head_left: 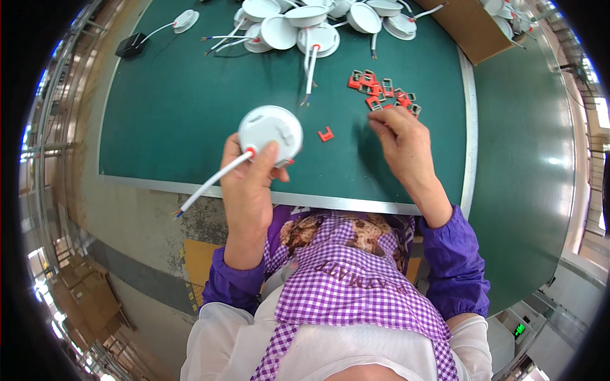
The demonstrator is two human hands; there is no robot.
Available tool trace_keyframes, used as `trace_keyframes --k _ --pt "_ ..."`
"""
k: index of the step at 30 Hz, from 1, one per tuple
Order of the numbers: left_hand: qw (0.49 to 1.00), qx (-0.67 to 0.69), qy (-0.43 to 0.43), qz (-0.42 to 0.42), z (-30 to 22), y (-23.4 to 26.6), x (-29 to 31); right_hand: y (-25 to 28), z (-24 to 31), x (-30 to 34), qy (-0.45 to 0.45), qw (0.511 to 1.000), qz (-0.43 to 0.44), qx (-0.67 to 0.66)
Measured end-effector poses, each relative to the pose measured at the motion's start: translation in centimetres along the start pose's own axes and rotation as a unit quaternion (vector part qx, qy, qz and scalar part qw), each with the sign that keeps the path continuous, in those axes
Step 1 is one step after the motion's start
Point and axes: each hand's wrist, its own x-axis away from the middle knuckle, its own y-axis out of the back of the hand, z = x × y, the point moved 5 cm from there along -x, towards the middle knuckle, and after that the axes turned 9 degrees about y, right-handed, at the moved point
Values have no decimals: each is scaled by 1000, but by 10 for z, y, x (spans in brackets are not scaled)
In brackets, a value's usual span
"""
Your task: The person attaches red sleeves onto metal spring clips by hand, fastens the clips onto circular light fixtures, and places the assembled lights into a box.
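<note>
My left hand grips a white round lamp housing above the near part of the green table. The thumb presses on its face, and the other fingers support it from behind. A white cable with bare coloured wire ends leaves the housing at a red fitting and points down to the left. My right hand is beside the near edge of a pile of small red clips with metal frames. Its thumb and fingertips are drawn together; whether anything is between them is hidden. A single red clip lies between my hands.
Several white lamp housings with cables are heaped at the table's far side. A cardboard box with more stands at the far right. At the far left, a black block is joined to a white round piece. A metal edge borders the table.
</note>
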Motion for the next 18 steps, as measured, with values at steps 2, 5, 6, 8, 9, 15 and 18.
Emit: trace_keyframes --k 2,5,6,8,9,15,18 --pt "999 -2 -18 -26 -13 8 -3 -21 15 -2 36 996 62 -56" --pt "999 -2 -33 -36 -15 10 -2 -50 35 -4 28 993 115 -6" --pt "999 -3 -27 -20 -13 9 -2 -53 35 -4 32 993 114 -5" --pt "999 33 5 -8 -7 1 4 -61 36 -3 70 983 164 34" --pt "999 30 16 -5 -5 0 6 -60 39 -3 97 985 141 28" --pt "997 37 53 34 15 -11 9 -45 26 -6 145 981 111 71" --pt "993 75 70 54 20 -20 9 -6 0 -45 84 995 -6 58"
